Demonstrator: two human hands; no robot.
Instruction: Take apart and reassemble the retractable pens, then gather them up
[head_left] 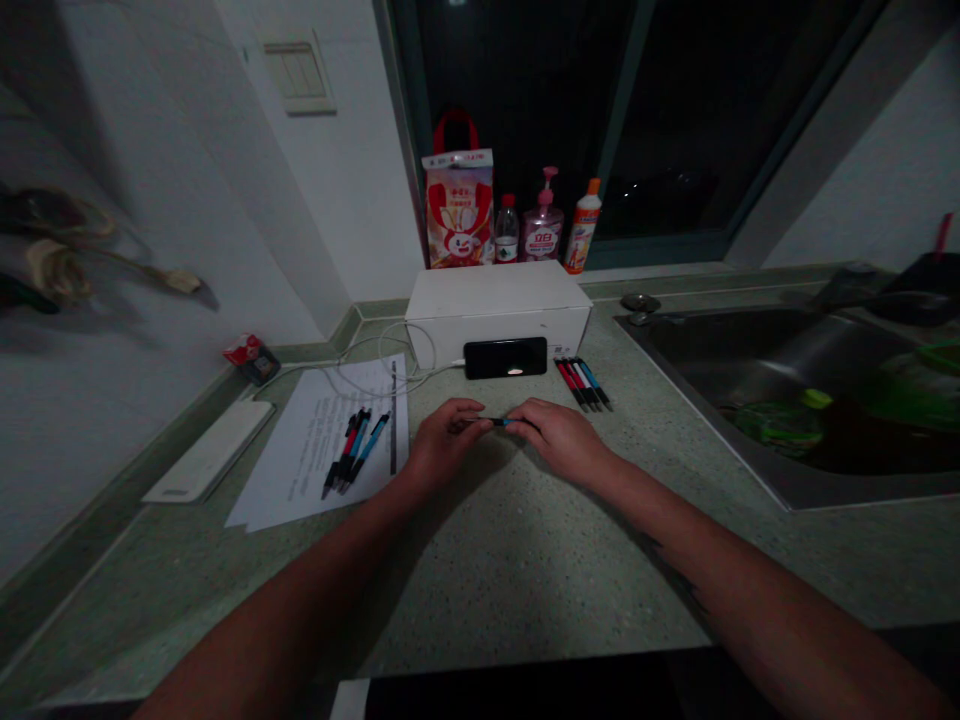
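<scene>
Left: loose pens (367,450) on papers (300,460). Centre: I see left hand (448,438) and right hand (561,436) pinching one partly hidden pen (498,422) between them. Step, probably: working this pen; next move calls for steady opposed grips. Right: pen row (590,377).

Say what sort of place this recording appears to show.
Probably a kitchen: a rectangular stainless-steel sink is set into the speckled grey-green countertop, and a pink plastic pump bottle stands by the dark window.
</scene>
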